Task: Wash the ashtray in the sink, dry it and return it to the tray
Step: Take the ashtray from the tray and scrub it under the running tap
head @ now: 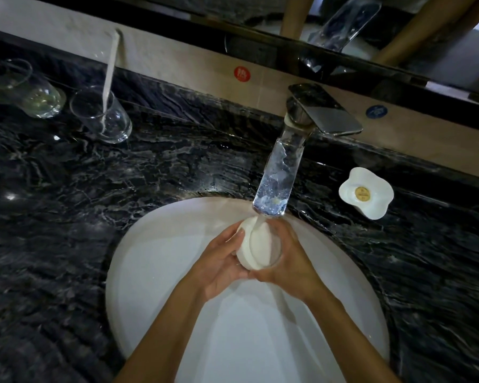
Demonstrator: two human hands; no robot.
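You grasp the round white ceramic ashtray (256,248) between left hand (221,268) and right hand (291,261), directly beneath the running glass-spouted tap (277,178).

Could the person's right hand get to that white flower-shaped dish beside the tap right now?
Probably not at once: the right hand helps the left hand hold the ashtray under the water. The dish itself sits unblocked on the counter.

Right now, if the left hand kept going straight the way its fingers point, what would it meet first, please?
The left hand points up and away, toward the faucet spout. It already grips the white ashtray, so the running water and spout come next; depth is uncertain.
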